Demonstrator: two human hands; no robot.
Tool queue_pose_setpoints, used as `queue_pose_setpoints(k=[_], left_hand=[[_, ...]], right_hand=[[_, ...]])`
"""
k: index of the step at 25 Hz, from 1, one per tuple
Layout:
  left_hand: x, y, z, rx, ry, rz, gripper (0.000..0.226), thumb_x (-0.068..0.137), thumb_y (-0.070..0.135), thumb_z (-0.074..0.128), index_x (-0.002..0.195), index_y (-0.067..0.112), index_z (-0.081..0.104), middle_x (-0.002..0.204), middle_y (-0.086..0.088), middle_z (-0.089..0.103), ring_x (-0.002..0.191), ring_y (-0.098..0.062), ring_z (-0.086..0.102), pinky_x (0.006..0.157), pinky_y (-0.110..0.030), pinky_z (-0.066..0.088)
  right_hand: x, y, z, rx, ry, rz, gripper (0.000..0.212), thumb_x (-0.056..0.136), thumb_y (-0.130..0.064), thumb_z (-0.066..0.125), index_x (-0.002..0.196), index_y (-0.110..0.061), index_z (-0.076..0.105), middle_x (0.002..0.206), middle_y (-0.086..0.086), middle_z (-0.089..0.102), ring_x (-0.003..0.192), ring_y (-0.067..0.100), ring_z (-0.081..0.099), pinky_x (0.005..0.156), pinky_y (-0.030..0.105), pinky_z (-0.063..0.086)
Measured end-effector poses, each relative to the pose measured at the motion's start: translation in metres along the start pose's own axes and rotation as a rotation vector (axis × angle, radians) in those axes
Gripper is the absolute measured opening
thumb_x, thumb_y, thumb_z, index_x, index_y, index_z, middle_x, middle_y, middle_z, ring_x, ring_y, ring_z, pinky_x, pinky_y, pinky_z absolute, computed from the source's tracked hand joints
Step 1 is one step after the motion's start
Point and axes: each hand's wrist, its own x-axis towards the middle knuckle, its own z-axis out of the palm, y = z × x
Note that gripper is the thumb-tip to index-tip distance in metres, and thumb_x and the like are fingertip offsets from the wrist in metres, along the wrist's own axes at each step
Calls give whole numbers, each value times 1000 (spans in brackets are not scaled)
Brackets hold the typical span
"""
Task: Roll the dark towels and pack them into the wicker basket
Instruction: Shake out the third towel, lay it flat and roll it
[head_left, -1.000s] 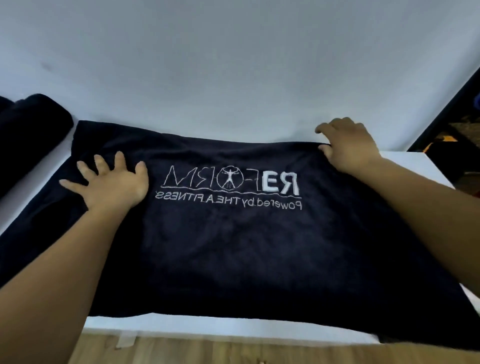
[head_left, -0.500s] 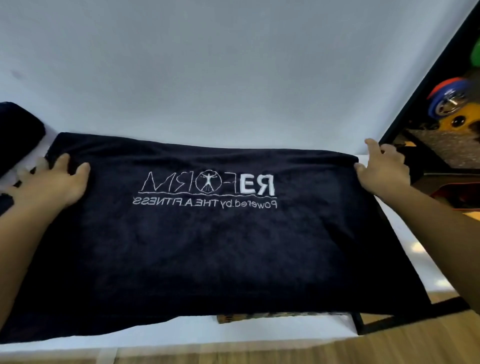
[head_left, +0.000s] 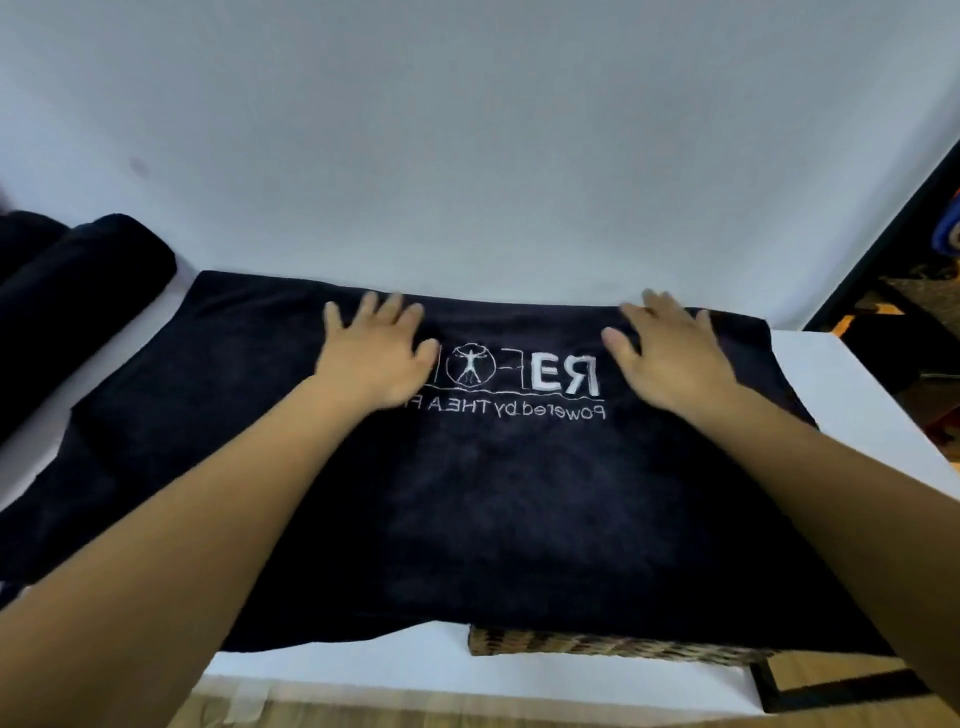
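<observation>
White wall fills the back, and a white tabletop sits below it. One big dark towel lies spread out flat on the tabletop and covers most of it. White letters and a little drawing of a person in a ring are sewn on the towel near its far edge, and the letters read backwards. The left hand lies flat on the towel, on the left part of the letters, and hides some of them. Its fingers are straight and spread apart and hold nothing. The right hand lies flat on the towel too, just right of the letters. Its fingers are also straight and apart, with nothing in them. Both hands look a bit blurry. To the left of the towel lie rolled dark towels. A wicker basket peeks out from under the near edge of the towel. A wooden floor shows below that edge. To the right of the towel stands a black frame.
</observation>
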Motion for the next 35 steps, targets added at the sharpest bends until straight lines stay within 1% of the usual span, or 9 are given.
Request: queue_pose_setpoints(k=[3,8,11,17,20,22,26,31,35], left_hand=[[-3,43,23,-23,-56,186,64,98,65,18,157,40,12,167,6,1,153,-20,-8,120,-56,-7],[21,-97,16,-54,-18,-357,70,94,71,13,157,41,11,167,6,0,153,-26,-3,119,-60,-3],[9,-141,11,-107,39,-530,71,96,65,13,158,31,16,167,-2,6,153,-28,1,117,-65,-1],[-87,-92,14,-57,49,-378,71,93,73,12,156,40,19,167,4,8,153,-23,-2,114,-65,-8],[-118,-138,18,-54,-25,-507,80,85,83,7,156,46,6,167,8,-5,153,-23,-10,113,-70,-6],[-114,-158,13,-87,-74,-536,81,84,84,6,156,46,3,166,8,-8,152,-25,-12,112,-72,-5],[-110,-154,14,-62,-52,-514,79,89,78,6,158,39,2,167,2,-8,152,-30,-13,113,-71,-5],[-128,-168,14,-124,-30,-525,78,90,78,12,157,39,5,167,-1,-5,151,-35,-9,113,-68,-4],[-126,-197,-11,-70,-12,-588,68,101,60,22,159,26,14,167,-8,-4,150,-34,9,116,-59,18]], right_hand=[[-21,-53,27,36,-179,-250,65,98,-66,23,157,-39,17,168,-5,7,155,17,-1,123,51,-2],[6,55,17,-41,-160,73,71,95,-71,17,158,-38,13,169,-4,3,155,21,1,124,50,1],[9,67,21,-34,-151,95,72,95,-71,18,158,-38,13,168,-4,6,155,20,2,124,49,2],[4,55,9,-114,-91,99,66,99,-58,20,158,-28,25,167,6,13,154,27,6,123,54,9],[-33,27,12,-202,23,-154,59,102,-52,30,155,-27,34,167,7,16,154,27,8,123,52,10],[-69,24,18,-59,-118,-239,61,98,-58,33,155,-35,29,167,-3,15,155,20,6,123,49,6],[-83,53,13,15,-149,23,63,97,-62,29,156,-40,22,168,-7,10,155,18,4,124,49,3],[-81,56,13,-94,-161,99,73,90,-71,14,157,-44,11,168,-8,4,155,24,3,122,53,6],[-81,7,23,-129,-181,86,64,96,-65,15,157,-45,7,168,-8,-1,154,30,0,121,60,6]])
